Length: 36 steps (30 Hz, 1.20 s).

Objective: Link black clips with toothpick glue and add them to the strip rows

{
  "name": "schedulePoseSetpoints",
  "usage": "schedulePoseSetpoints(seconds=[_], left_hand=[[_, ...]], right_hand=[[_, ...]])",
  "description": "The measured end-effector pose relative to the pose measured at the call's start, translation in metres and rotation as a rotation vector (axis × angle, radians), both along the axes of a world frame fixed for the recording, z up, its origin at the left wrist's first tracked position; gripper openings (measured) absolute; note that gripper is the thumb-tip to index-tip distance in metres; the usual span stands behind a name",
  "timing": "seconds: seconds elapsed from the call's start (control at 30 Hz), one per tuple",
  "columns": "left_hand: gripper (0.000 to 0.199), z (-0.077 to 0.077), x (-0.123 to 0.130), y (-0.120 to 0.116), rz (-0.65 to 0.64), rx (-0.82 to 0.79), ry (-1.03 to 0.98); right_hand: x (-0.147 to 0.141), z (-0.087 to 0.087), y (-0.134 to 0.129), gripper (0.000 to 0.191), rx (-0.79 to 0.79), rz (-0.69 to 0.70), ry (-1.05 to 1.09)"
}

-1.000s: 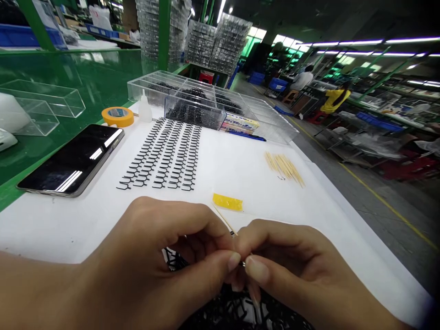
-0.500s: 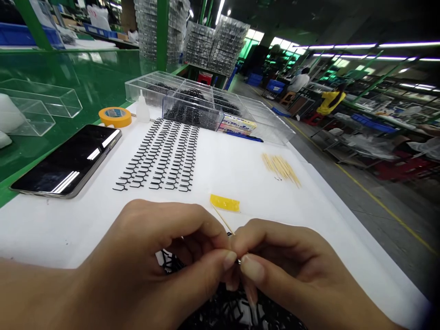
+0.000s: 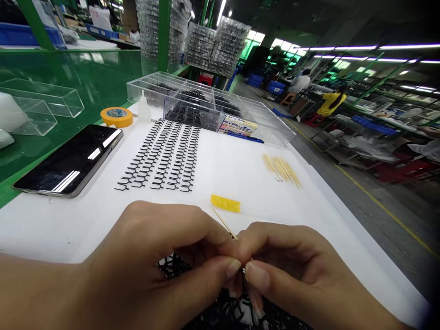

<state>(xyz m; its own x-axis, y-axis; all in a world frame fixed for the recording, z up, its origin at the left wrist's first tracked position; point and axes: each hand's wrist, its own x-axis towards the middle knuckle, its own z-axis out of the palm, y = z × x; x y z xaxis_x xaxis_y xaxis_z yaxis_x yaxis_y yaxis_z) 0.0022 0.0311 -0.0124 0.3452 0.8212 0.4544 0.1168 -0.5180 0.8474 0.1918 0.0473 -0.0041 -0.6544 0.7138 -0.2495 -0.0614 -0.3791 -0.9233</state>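
Both hands at work, near edge of the white tabletop (image 3: 247,167), fingertips meeting at centre.

Left hand (image 3: 165,247): thumb and forefinger pinched together on a small dark part (image 3: 244,270); other fingers curled beneath. Right hand (image 3: 299,261): thumb and forefinger also closed, on the same part from the right. Only a sliver of it shows between the two thumbs; its shape and exact seating cannot be told.

Toothpick (image 3: 224,222) slants from far left to near right, its near end meeting the right forefinger, a tiny black bit beside it. Seems to be held there, though the fingers hide the contact.

Below the hands, nearest of all, a loose heap of black pieces (image 3: 223,311). Farther off, left of centre, forked black pieces (image 3: 167,155) lie in five rows. A strip of yellow tape (image 3: 225,203) lies just beyond the toothpick's far tip; more toothpicks (image 3: 282,169) in a bunch, far right. Phone (image 3: 68,160) to the left; clear box (image 3: 220,120) of black pieces beyond the rows.

Step in hand, by my judgement: close two-handed fingertip work on one part. Next move calls for a steady left pinch, light right-hand pressure, and the toothpick kept from rolling.
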Motion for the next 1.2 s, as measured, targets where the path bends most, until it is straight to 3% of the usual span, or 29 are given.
schedulePoseSetpoints(seconds=[0.17, 0.37, 0.63, 0.7, 0.83, 0.93, 1.2], left_hand=[[0.01, 0.002, -0.004, 0.004, 0.022, 0.105, 0.047], [0.016, 0.01, -0.008, 0.003, 0.034, 0.359, 0.084], [0.016, 0.034, 0.002, -0.019, 0.229, 0.29, 0.305], [0.016, 0.03, 0.003, -0.016, 0.242, 0.329, 0.29], [0.022, 0.006, 0.0, -0.006, 0.193, 0.532, 0.159], [0.022, -0.003, -0.004, -0.004, 0.171, 0.568, 0.153], [0.024, 0.014, -0.002, -0.011, 0.182, 0.463, 0.24]], right_hand=[[0.001, -0.001, -0.002, 0.006, -0.005, 0.012, 0.005], [-0.004, 0.005, 0.001, 0.01, -0.03, 0.04, 0.068], [-0.003, 0.005, 0.0, 0.007, -0.101, 0.008, 0.094], [-0.002, 0.004, 0.0, 0.006, -0.112, -0.012, 0.109], [-0.003, 0.003, 0.0, 0.004, -0.113, -0.03, 0.11], [-0.003, 0.003, 0.0, 0.004, -0.111, -0.036, 0.102], [-0.002, 0.0, -0.002, 0.005, -0.093, -0.011, 0.101]])
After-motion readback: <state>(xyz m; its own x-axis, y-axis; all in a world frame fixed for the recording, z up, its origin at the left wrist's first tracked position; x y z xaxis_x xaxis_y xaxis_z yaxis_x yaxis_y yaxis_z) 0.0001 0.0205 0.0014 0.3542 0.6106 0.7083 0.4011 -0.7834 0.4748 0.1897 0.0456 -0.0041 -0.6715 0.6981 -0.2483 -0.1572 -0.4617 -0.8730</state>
